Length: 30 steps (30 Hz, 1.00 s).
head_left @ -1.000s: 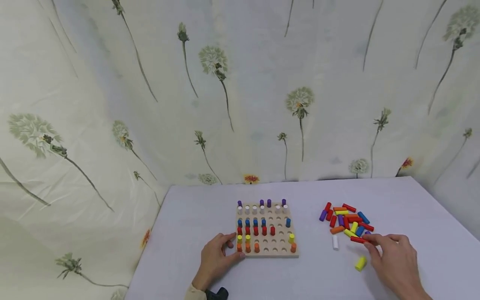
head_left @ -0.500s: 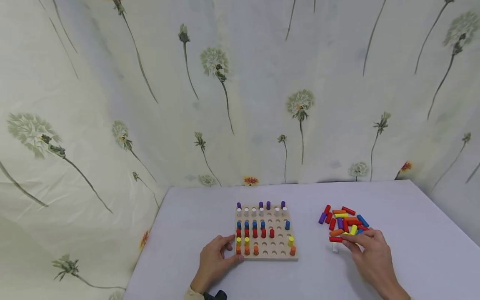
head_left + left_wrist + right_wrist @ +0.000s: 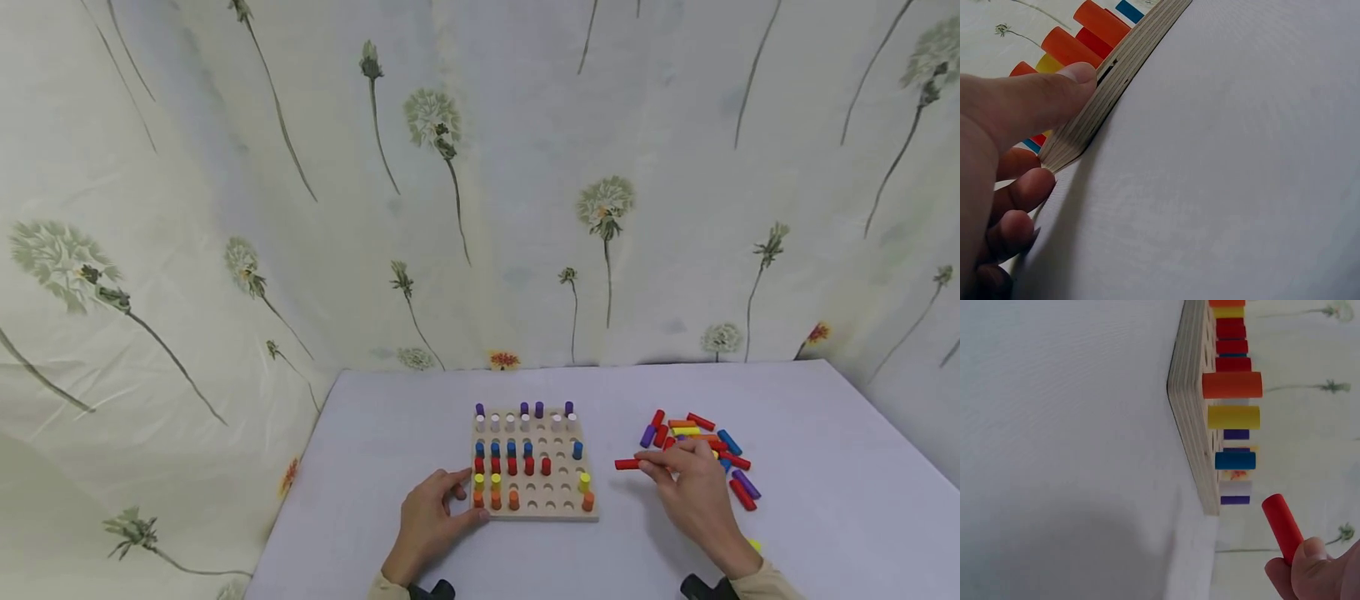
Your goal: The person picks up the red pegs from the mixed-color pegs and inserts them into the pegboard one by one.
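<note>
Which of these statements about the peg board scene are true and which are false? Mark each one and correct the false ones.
1. The right hand pinches a red peg. True.
2. The left hand lies flat on the table, apart from the wooden peg board. False: its fingers grip the board's near left corner.
3. Every hole in the board is filled. False: many holes stand empty.
4. Loose pegs lie on the table to the right of the board. True.
5. The red peg already stands in a hole. False: it is held in the air beside the board.
</note>
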Each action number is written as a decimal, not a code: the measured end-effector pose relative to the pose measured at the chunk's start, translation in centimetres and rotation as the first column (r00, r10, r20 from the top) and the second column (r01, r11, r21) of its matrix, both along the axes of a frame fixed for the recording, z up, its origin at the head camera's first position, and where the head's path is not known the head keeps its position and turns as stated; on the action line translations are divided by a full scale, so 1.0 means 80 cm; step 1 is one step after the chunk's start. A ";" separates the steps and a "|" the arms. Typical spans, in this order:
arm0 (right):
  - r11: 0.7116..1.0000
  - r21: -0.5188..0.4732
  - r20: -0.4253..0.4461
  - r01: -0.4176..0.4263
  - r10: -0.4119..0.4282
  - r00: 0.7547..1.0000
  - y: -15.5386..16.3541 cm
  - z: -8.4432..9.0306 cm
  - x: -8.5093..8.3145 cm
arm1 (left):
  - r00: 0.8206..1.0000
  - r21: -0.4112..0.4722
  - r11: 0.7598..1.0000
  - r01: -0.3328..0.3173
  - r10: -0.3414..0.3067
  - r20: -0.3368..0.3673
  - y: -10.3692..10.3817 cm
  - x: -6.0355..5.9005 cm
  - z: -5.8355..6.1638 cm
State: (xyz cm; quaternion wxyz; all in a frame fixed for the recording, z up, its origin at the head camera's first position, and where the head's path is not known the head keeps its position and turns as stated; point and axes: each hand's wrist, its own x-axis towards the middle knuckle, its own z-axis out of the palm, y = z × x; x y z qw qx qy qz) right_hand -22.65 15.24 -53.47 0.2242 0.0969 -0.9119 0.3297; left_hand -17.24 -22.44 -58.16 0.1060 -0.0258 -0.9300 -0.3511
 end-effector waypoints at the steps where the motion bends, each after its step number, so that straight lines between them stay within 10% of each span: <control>1: 1.000 0.000 0.015 -0.004 0.004 1.000 -0.004 0.001 -0.003 | 1.000 -0.003 1.000 0.001 -0.001 -0.005 0.000 0.000 0.000; 17: 0.997 -0.040 0.318 -0.073 0.082 0.945 -0.046 0.002 -0.021 | 1.000 -0.002 1.000 0.008 -0.008 0.005 0.000 0.001 0.001; 30: 0.971 0.156 0.091 -0.182 0.169 0.981 -0.081 0.004 -0.021 | 1.000 0.014 1.000 0.013 -0.013 0.002 -0.001 0.001 0.001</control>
